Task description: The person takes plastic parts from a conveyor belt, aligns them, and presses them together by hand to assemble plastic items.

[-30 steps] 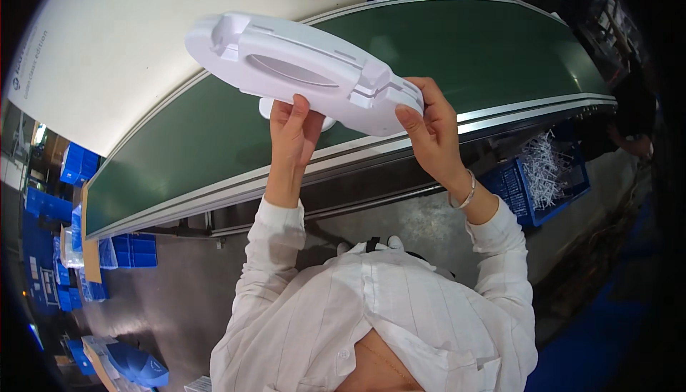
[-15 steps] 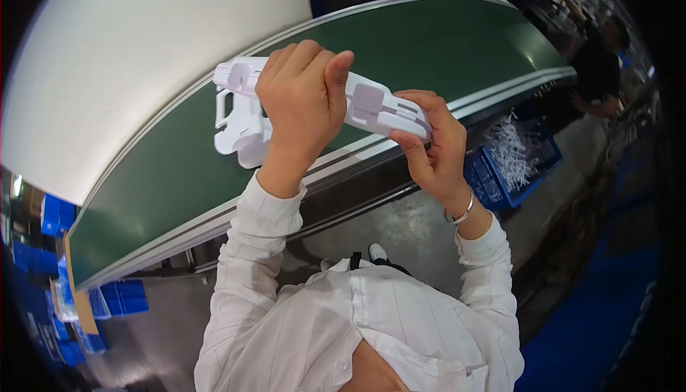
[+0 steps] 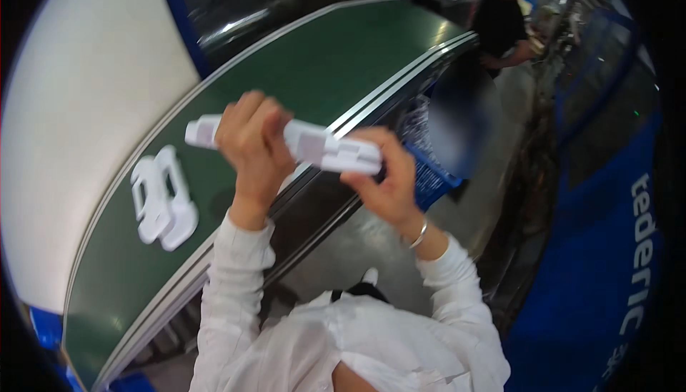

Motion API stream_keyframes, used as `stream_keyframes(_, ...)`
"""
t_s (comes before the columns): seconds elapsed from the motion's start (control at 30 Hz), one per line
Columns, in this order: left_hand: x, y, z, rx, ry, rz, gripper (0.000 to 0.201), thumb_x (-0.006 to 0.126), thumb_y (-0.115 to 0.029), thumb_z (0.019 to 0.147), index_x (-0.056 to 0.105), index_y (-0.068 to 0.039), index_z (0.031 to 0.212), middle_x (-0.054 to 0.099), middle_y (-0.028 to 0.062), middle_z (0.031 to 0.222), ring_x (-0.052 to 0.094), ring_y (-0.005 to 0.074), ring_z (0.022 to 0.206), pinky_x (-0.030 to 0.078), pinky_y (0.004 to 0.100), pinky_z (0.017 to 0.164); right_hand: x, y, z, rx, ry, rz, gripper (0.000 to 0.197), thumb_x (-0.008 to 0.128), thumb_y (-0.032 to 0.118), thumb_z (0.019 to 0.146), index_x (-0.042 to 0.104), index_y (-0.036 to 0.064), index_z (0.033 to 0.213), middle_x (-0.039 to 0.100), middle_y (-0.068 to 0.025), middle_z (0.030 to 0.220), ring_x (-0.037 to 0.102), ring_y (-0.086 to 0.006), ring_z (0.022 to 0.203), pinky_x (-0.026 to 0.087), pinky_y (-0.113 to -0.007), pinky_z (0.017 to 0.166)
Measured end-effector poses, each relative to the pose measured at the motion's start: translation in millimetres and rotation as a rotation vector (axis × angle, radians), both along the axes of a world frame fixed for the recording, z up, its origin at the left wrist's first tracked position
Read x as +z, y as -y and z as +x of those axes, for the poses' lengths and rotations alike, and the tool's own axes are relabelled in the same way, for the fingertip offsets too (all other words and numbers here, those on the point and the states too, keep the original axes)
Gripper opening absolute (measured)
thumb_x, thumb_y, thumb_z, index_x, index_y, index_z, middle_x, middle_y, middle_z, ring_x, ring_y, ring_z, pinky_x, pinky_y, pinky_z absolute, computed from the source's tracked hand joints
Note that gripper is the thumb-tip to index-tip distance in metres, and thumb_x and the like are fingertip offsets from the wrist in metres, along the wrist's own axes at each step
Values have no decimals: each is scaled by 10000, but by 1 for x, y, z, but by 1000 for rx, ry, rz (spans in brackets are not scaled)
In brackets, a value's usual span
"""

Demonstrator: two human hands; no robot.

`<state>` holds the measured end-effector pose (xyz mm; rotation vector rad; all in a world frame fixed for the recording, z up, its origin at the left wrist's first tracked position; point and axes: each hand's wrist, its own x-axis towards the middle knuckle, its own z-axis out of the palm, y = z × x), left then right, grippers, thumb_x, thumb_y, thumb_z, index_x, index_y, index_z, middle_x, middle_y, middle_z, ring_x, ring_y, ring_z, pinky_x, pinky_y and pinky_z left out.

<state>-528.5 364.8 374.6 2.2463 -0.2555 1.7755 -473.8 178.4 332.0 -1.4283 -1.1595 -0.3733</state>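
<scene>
Both of my hands hold a long white moulded plastic part (image 3: 309, 143) above the near edge of the green conveyor belt (image 3: 236, 95). My left hand (image 3: 251, 135) wraps over it left of its middle, the thumb raised. At its right end, my right hand (image 3: 386, 172) grips it between thumb and fingers. The part has shallow recesses; motion blurs its finer detail. To the left of my left hand, two white plastic parts (image 3: 163, 206) with slots lie side by side on the belt.
A metal rail (image 3: 400, 81) edges the belt. Right of it, a blue crate (image 3: 432, 185) holds thin white pieces, partly behind a blurred patch. A person in black (image 3: 496, 24) stands beyond. A white panel (image 3: 78, 106) borders the far left; a blue machine (image 3: 572, 270) stands right.
My view has turned to the right, so the belt and crate sit further left. Both hands still hold the white part, which has shifted left and lower in view.
</scene>
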Motion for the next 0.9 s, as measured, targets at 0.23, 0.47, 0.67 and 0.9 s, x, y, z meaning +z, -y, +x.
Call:
stream_keyframes(0.23,1,140,75,-304,-11,-64,463,378,-226,974,513,-32,576,432,76,577,415,247,523,281,356,513,1,136,38,-265,202,151,393,743,264,796,581,-37,991,654,-150,908,641,-227,791,497,-293,688)
stream_keyframes(0.47,-59,292,176,-825,-161,-155,337,459,-254,944,583,-13,744,568,140,735,541,338,662,410,412,584,-23,268,80,-682,65,-56,359,758,243,757,597,-1,965,645,-139,867,648,-284,745,501,-315,654)
stream_keyframes(0.67,-140,353,190,-1118,-454,-222,264,460,-153,910,558,-17,706,552,133,684,519,334,600,382,400,555,-89,311,72,-913,-61,-263,341,733,264,769,596,12,952,638,-152,878,628,-330,750,487,-363,641)
stream_keyframes(0.9,-202,400,248,-1130,-664,-335,273,426,-93,892,526,-32,645,523,121,613,483,314,518,340,394,501,-132,342,109,-1039,-323,-316,322,756,216,746,606,17,950,621,-147,864,608,-323,744,476,-362,642)
